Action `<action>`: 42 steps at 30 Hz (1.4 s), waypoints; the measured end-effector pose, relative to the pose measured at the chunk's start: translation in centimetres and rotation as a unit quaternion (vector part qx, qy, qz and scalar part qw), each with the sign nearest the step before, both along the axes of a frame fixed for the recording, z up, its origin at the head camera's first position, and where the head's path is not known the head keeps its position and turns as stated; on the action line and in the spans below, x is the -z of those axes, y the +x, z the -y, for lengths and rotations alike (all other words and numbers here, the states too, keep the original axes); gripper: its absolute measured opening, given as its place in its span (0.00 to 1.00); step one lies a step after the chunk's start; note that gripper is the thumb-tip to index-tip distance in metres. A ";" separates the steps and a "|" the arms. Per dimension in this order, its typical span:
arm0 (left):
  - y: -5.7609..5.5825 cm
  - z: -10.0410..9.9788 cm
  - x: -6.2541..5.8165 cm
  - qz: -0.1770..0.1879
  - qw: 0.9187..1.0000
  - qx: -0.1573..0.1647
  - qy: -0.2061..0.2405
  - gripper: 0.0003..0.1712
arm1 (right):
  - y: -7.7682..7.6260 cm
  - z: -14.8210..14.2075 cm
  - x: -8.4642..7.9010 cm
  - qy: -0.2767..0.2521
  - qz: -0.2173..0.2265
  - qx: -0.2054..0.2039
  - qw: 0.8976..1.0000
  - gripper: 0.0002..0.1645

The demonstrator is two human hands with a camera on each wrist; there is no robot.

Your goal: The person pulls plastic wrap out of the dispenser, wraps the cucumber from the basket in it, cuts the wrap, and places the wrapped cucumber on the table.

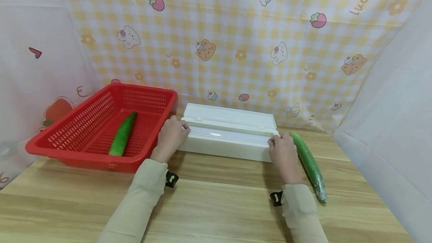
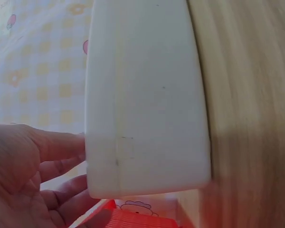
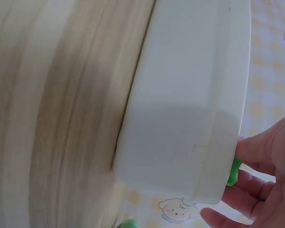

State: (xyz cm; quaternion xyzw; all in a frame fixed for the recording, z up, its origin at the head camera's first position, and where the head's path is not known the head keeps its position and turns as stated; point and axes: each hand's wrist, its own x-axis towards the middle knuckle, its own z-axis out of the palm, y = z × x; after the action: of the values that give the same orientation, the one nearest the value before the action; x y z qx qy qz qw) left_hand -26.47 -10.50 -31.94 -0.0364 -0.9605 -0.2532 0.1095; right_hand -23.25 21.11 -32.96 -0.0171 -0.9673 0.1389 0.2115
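In the head view, a long white cling film dispenser [image 1: 222,148] lies across the table with its hinged lid [image 1: 229,115] raised. A glossy strip of cling film [image 1: 216,134] shows along its opening. At the left end my left hand [image 1: 171,136] pinches at the film's edge with bent fingers. My right hand [image 1: 282,153] does the same at the right end. Both wrist views show the dispenser's front wall [image 2: 152,95] close up, with thumb and fingers at its top corner and the fingertips partly hidden behind it.
A red plastic basket [image 1: 155,123] stands at the left, close to my left forearm, with a cucumber [image 1: 123,134] inside. Right of my right hand lies another cucumber [image 1: 309,162], its near end shiny with wrap. A patterned curtain [image 1: 236,48] hangs behind the wooden table [image 1: 216,209].
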 end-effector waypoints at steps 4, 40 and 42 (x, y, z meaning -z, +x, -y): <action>0.1 -0.1 0.0 -0.021 1.000 -0.007 -0.012 0.09 | 0.0 0.1 0.2 0.020 -0.021 -0.001 1.000 0.11; 0.1 0.7 -2.0 -0.028 0.981 0.065 0.179 0.14 | -0.3 -0.8 -1.2 -0.266 -0.013 -0.086 0.960 0.13; 0.2 0.9 -2.3 -0.020 0.981 0.084 0.172 0.18 | -0.2 -1.1 -1.5 -0.284 0.009 -0.093 0.954 0.14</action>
State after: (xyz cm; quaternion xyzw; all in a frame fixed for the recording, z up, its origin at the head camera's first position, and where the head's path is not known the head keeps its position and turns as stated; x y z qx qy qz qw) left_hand -26.26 -11.38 -29.64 -0.1027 -0.8937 -0.4224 0.1111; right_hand -23.44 22.17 -31.43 0.0128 -0.8871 0.4269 0.1753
